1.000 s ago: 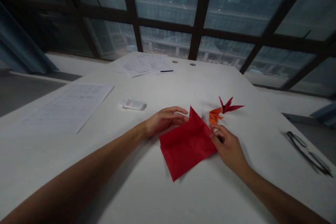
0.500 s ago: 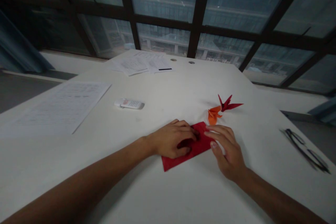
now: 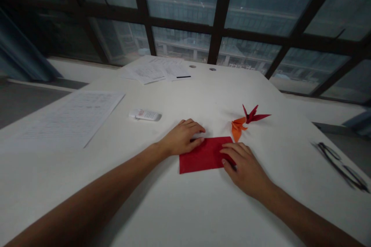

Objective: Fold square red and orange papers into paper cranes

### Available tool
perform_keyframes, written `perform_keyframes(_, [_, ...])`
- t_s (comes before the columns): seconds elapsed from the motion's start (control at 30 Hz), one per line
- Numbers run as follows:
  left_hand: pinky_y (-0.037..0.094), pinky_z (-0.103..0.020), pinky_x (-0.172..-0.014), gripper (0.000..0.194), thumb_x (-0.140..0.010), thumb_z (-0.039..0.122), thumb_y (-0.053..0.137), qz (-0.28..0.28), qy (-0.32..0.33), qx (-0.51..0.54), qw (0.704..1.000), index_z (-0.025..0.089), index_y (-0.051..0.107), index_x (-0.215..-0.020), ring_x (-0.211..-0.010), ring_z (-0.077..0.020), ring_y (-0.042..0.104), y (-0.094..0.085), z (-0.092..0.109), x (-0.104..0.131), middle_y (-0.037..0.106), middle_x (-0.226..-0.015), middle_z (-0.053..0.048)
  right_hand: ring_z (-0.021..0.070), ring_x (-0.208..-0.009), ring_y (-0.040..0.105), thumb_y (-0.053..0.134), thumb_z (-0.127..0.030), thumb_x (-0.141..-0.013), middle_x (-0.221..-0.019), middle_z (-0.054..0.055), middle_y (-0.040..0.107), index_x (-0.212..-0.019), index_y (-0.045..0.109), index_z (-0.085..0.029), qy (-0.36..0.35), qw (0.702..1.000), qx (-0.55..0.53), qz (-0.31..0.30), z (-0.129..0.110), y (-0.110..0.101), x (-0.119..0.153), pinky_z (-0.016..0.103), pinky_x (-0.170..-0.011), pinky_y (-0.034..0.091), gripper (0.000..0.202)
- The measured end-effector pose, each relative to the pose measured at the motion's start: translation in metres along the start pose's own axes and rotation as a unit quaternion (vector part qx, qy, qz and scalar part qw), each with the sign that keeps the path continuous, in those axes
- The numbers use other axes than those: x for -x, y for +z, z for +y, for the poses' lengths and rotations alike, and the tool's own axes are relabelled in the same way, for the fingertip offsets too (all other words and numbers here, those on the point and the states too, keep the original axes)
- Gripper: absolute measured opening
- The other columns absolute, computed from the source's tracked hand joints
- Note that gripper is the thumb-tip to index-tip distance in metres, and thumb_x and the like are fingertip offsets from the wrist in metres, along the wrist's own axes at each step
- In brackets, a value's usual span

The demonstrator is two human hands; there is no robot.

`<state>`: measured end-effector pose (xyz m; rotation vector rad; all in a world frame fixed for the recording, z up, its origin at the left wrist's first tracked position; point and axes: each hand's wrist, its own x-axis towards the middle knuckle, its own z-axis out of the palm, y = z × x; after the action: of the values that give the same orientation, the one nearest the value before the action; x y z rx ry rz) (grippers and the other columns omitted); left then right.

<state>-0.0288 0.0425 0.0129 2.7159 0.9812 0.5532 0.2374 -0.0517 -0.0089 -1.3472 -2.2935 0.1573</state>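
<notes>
A red sheet of folded paper (image 3: 205, 156) lies flat on the white table, its long side running left to right. My left hand (image 3: 184, 137) rests at its upper left corner, fingers stretched out, the thumb on the paper and the other fingertips past its far edge. On the right end of the paper lies my right hand (image 3: 242, 164), fingers spread and touching the surface. Just beyond that hand are an orange origami crane (image 3: 238, 127) and a dark red origami crane (image 3: 253, 115), side by side.
A white tube (image 3: 146, 115) lies left of the hands. Printed sheets (image 3: 66, 119) cover the table's left side, and more papers (image 3: 153, 70) lie at the back. Black-framed glasses (image 3: 342, 166) rest near the right edge. Windows (image 3: 179, 38) stand behind the table.
My left hand has slid up and away from the middle of the red paper toward its far left corner. The paper has turned straighter, and my right hand has moved further onto it.
</notes>
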Motion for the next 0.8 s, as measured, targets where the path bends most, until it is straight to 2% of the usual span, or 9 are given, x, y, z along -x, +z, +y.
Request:
perform_keyframes(0.2, [0.048, -0.041, -0.098, 0.032, -0.089, 0.025, 0.063, -0.017, 0.033, 0.044, 0.998, 0.020, 0.066, -0.120, -0.105, -0.0259, 0.064, 0.0041, 0.0052, 0.0004, 0.072, -0.113, -0.008, 0.0292, -0.114, 0.061, 0.060, -0.019, -0.096, -0.123, 0.010, 0.071, -0.116, 0.068, -0.022, -0.008, 1.000, -0.002, -0.004, 0.0005, 0.0012, -0.0008, 0.051, -0.101, 0.050, 0.023])
perform_keyframes(0.33, [0.050, -0.040, -0.096, 0.038, -0.083, 0.017, 0.065, -0.018, 0.008, 0.135, 0.991, 0.021, 0.065, -0.120, -0.098, -0.0233, 0.066, 0.0064, 0.0065, -0.0011, 0.074, -0.103, -0.005, 0.0296, -0.113, 0.062, 0.059, -0.019, -0.095, -0.121, 0.010, 0.071, -0.113, 0.068, -0.023, -0.013, 1.000, -0.009, -0.002, 0.0012, 0.0018, -0.0011, 0.052, -0.099, 0.051, 0.021])
perform_keyframes(0.4, [0.052, -0.037, -0.090, 0.037, -0.083, 0.015, 0.065, -0.019, -0.013, 0.190, 0.982, 0.021, 0.064, -0.119, -0.091, -0.0202, 0.067, 0.0073, 0.0047, -0.0023, 0.074, -0.100, -0.004, 0.0298, -0.113, 0.062, 0.059, -0.018, -0.094, -0.121, 0.010, 0.071, -0.114, 0.068, -0.023, -0.013, 1.000, -0.011, -0.002, 0.0020, 0.0019, -0.0009, 0.052, -0.099, 0.051, 0.022])
perform_keyframes(0.47, [0.054, -0.032, -0.081, 0.036, -0.084, 0.017, 0.066, -0.021, -0.026, 0.224, 0.974, 0.020, 0.063, -0.120, -0.085, -0.0174, 0.067, 0.0078, 0.0026, -0.0036, 0.073, -0.101, -0.004, 0.0301, -0.114, 0.063, 0.059, -0.019, -0.095, -0.121, 0.010, 0.071, -0.114, 0.068, -0.024, -0.014, 1.000, -0.012, -0.005, 0.0032, 0.0020, -0.0007, 0.052, -0.100, 0.050, 0.022])
perform_keyframes(0.53, [0.055, -0.031, -0.079, 0.036, -0.084, 0.024, 0.072, -0.022, -0.026, 0.232, 0.972, 0.019, 0.063, -0.119, -0.087, -0.0177, 0.067, 0.0080, 0.0010, -0.0046, 0.072, -0.107, -0.006, 0.0305, -0.115, 0.063, 0.059, -0.019, -0.095, -0.122, 0.010, 0.071, -0.114, 0.068, -0.024, -0.016, 1.000, -0.013, -0.005, 0.0044, 0.0023, -0.0006, 0.053, -0.101, 0.050, 0.022])
perform_keyframes(0.7, [0.053, -0.042, -0.097, 0.059, -0.076, 0.036, 0.086, -0.015, -0.020, 0.218, 0.976, 0.019, 0.062, -0.128, -0.106, -0.0244, 0.064, 0.0079, 0.0002, -0.0054, 0.068, -0.123, -0.011, 0.0299, -0.118, 0.063, 0.058, -0.019, -0.096, -0.124, 0.011, 0.070, -0.116, 0.068, -0.023, -0.020, 0.999, -0.025, -0.001, 0.0044, 0.0028, -0.0004, 0.054, -0.105, 0.050, 0.023])
perform_keyframes(0.8, [0.053, -0.043, -0.099, 0.056, -0.080, 0.037, 0.084, -0.003, -0.028, 0.206, 0.978, 0.019, 0.062, -0.128, -0.108, -0.0247, 0.064, 0.0081, -0.0007, -0.0050, 0.068, -0.122, -0.010, 0.0291, -0.120, 0.062, 0.057, -0.018, -0.096, -0.126, 0.011, 0.069, -0.114, 0.068, -0.022, -0.020, 0.999, -0.026, 0.001, 0.0034, 0.0033, -0.0007, 0.054, -0.107, 0.050, 0.022])
